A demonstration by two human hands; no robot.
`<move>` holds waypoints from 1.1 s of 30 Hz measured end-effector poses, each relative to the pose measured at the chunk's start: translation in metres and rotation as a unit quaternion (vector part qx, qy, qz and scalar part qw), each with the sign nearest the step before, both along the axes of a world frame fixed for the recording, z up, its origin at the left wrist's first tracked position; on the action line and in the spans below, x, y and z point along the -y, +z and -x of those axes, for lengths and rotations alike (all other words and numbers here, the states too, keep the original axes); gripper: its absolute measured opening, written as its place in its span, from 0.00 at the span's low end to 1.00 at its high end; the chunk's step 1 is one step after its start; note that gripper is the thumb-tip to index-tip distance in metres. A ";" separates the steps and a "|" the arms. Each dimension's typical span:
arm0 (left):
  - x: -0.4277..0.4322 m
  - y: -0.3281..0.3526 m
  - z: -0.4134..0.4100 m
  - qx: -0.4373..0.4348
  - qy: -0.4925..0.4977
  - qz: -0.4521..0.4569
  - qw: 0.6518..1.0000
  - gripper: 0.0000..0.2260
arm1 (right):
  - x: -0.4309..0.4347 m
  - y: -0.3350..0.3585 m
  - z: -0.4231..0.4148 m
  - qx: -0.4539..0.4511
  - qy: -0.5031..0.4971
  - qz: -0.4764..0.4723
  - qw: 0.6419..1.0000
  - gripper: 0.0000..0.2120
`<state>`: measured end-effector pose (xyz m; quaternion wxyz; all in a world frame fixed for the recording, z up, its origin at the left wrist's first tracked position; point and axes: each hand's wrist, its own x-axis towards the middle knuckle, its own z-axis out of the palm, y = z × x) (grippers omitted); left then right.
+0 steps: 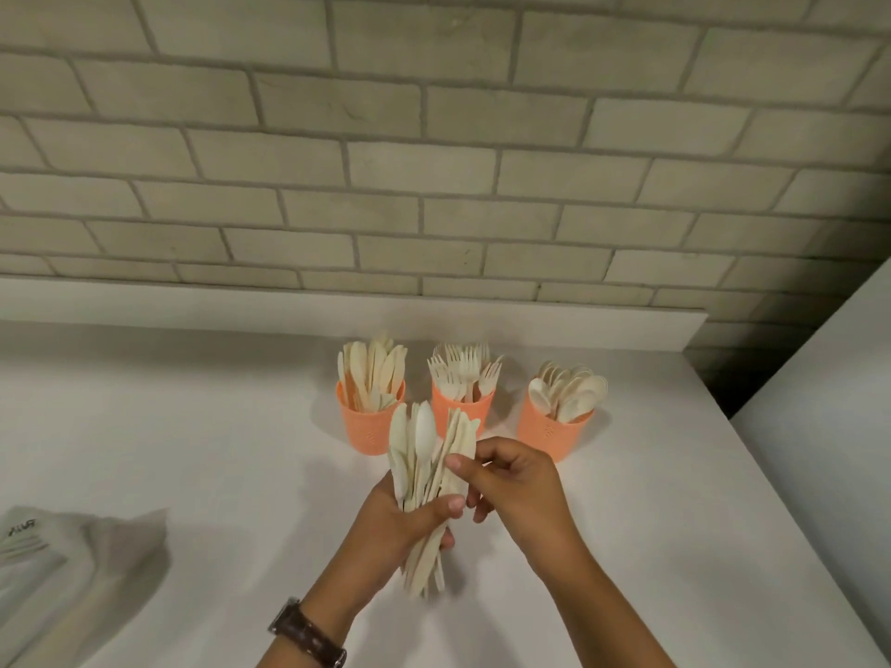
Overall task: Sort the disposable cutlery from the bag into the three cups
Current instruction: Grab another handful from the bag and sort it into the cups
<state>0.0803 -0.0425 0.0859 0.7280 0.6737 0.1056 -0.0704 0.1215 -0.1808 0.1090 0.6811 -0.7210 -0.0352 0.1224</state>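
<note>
Three orange cups stand in a row near the wall: the left cup (367,426) holds knives, the middle cup (460,405) holds forks, the right cup (549,433) holds spoons. In front of them my left hand (410,520) grips a bundle of pale wooden cutlery (424,470), held upright. My right hand (511,484) pinches one piece at the bundle's right side with thumb and fingers. The clear plastic bag (72,566) lies at the left edge of the counter with some cutlery inside.
Everything rests on a white counter (217,450) backed by a low white ledge and a grey brick wall (434,161). A white panel (829,450) rises at the right edge. A brown watch sits on my left wrist (306,634).
</note>
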 end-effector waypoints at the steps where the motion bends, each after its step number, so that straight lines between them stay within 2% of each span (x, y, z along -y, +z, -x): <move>1: 0.001 0.000 0.001 0.012 0.010 -0.007 1.000 0.16 | 0.001 0.001 0.001 -0.005 0.001 -0.014 1.000 0.02; 7: 0.003 -0.001 0.005 0.096 0.072 -0.040 0.992 0.20 | 0.005 0.007 0.008 -0.028 0.033 -0.117 0.992 0.01; 9: 0.001 -0.002 0.005 0.106 0.082 -0.045 0.990 0.22 | 0.007 0.010 0.010 -0.028 0.052 -0.144 0.988 0.07; 12: 0.000 -0.001 0.005 0.108 0.080 -0.050 0.990 0.23 | 0.005 0.016 0.011 0.000 0.077 -0.111 0.991 0.09; 17: -0.001 0.004 0.008 0.105 0.068 -0.044 0.991 0.19 | -0.006 0.020 0.010 0.032 0.041 -0.056 0.997 0.06; 23: -0.011 0.003 0.011 0.074 0.068 -0.033 0.994 0.17 | -0.018 0.017 0.002 -0.020 0.058 -0.037 0.997 0.02; 28: -0.027 -0.001 0.014 0.030 0.071 0.014 0.997 0.01 | -0.027 0.015 -0.007 -0.051 0.122 -0.046 0.990 0.02; 33: -0.038 -0.003 0.015 0.011 0.073 0.039 0.996 0.05 | -0.035 0.010 -0.012 -0.071 0.156 -0.068 0.983 0.04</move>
